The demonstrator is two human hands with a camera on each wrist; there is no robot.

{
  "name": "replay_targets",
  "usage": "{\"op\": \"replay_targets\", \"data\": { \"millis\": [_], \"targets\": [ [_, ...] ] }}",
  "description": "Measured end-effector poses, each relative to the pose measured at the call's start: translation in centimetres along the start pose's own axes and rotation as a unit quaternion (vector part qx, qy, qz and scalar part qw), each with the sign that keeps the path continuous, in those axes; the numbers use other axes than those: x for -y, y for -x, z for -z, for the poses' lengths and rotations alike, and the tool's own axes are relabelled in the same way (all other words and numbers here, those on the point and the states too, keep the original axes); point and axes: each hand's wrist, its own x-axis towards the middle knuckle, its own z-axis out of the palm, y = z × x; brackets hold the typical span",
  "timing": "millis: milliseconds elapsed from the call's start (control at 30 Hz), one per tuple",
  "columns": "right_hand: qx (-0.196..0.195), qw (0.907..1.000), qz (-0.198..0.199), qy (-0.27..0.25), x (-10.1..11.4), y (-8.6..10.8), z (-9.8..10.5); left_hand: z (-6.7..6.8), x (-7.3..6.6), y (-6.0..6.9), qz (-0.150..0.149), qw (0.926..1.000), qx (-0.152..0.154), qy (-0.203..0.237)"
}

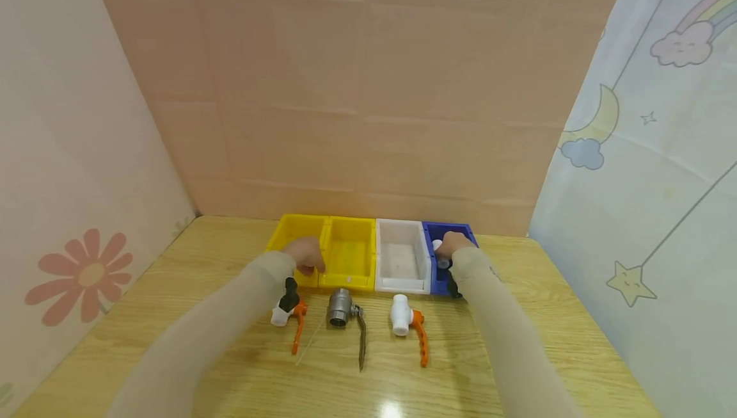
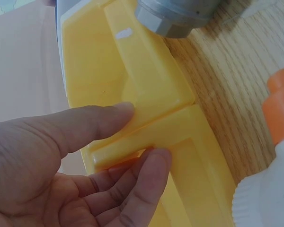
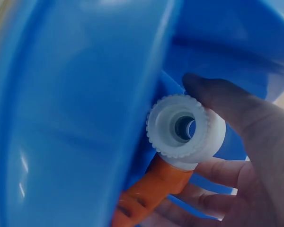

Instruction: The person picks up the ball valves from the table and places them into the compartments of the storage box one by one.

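Observation:
My left hand (image 1: pixel 305 255) is at the two yellow bins, its thumb and fingers pinching the adjoining rims (image 2: pixel 128 137) from either side. Inside the blue bin (image 1: pixel 427 251), my right hand (image 1: pixel 453 243) holds a white plastic ball valve (image 3: pixel 184 127) with an orange lever handle (image 3: pixel 156 184). The thumb lies on the valve's white body and the other fingers reach beneath it; some fingertips are hidden. A metal ball valve (image 1: pixel 340 307) lies in front of the yellow bins, near my left hand. Another white valve (image 1: pixel 280 315) with an orange handle lies below the left wrist.
A white bin (image 1: pixel 398 258) stands between the right yellow bin (image 1: pixel 351 258) and the blue one. In front of it lies a further white valve (image 1: pixel 400 315) with an orange handle. A thin pale strip (image 1: pixel 309 344) is on the wooden table (image 1: pixel 253 373). A hanging cloth (image 1: pixel 368 85) rises behind the bins.

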Motion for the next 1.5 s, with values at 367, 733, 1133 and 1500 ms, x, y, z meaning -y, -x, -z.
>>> {"op": "replay_targets", "data": {
  "millis": [367,733,1133,1500],
  "targets": [
    [0.001,0.9998,-0.018,0.004,1.1,1.6,0.0,0.1,-0.2,0.4,0.001,1.0000,0.000,0.001],
    [0.001,0.9998,-0.022,0.001,1.3,1.8,-0.3,0.0,0.1,0.2,-0.006,1.0000,0.001,-0.001],
    [-0.002,0.9999,-0.016,0.000,1.0,1.0,-0.9,0.0,0.5,-0.1,-0.008,1.0000,0.000,0.004],
    [-0.006,0.9998,0.008,0.018,0.2,0.1,-1.1,0.0,0.4,0.0,-0.014,0.9999,-0.001,0.002]
  ]
}}
